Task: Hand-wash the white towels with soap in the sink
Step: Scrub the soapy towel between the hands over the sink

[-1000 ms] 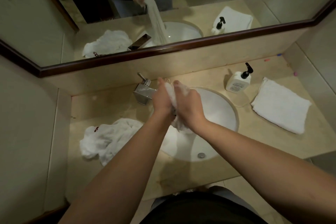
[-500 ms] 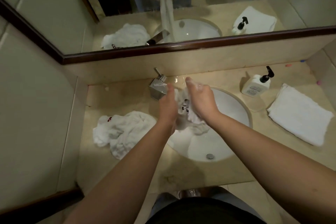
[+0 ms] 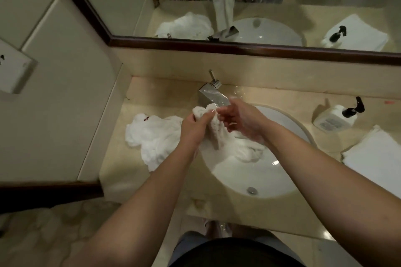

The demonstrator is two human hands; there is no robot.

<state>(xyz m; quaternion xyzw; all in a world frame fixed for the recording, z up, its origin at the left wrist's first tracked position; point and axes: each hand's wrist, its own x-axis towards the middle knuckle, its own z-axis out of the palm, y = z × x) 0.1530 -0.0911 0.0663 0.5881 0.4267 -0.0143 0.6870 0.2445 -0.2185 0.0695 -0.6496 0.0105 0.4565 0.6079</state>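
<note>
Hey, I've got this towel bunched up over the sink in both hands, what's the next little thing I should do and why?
Probably keep rubbing the bunched top of the towel between both hands. The left hand grips the top, the right hand has curled fingers against it, and its tail trails into the sink. No water shows at the tap, so rinsing seems to come later.
</note>
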